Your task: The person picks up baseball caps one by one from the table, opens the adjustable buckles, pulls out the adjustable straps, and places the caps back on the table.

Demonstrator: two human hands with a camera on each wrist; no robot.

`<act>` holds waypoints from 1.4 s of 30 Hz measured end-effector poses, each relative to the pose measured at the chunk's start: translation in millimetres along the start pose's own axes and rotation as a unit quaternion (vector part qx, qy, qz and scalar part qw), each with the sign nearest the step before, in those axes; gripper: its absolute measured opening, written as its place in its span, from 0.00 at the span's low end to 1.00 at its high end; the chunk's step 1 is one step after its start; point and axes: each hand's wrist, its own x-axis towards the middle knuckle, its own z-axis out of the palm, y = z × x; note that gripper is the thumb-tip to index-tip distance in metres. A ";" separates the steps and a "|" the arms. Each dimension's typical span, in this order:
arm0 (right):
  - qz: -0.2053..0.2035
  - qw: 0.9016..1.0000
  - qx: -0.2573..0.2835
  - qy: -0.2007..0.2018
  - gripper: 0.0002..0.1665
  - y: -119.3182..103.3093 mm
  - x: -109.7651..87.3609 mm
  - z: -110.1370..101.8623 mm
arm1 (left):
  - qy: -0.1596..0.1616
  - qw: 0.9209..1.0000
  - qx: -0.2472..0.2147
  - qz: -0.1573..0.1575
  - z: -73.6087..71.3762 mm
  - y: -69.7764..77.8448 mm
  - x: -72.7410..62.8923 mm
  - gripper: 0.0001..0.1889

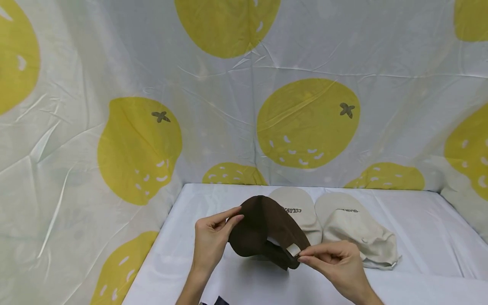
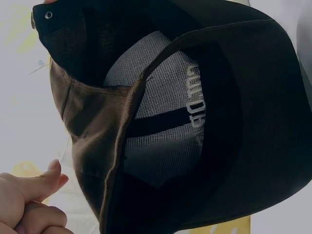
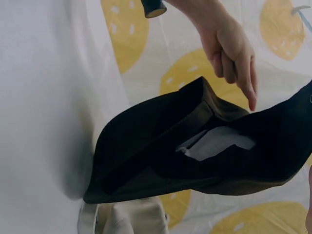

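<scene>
Toward the left edge of the white cloth-covered worktop (image 1: 427, 228), both hands (image 1: 211, 237) (image 1: 341, 258) pinch a brown fabric cap (image 1: 261, 226), probably light, soft, best held by its stiffer brim (image 2: 273, 122).

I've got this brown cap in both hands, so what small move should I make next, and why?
Probably lower the brown cap gently onto the white cloth, left of the two beige caps: your left hand and right hand pinch it at opposite ends, and the beige caps lie on that same cloth.
</scene>
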 end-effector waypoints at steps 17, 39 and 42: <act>-0.051 0.997 0.011 -0.048 0.28 6.5 -10.7 4.1 | -0.007 1.000 -0.006 -0.007 2.0 -2.6 1.7 0.13; -0.066 0.992 -0.034 -0.101 0.26 6.7 -18.1 1.9 | -0.076 0.997 -0.029 -0.001 1.9 2.3 -0.3 0.14; -0.072 0.991 -0.036 -0.108 0.25 7.3 -18.1 1.7 | -0.087 0.996 -0.031 0.000 2.0 2.3 -0.4 0.12</act>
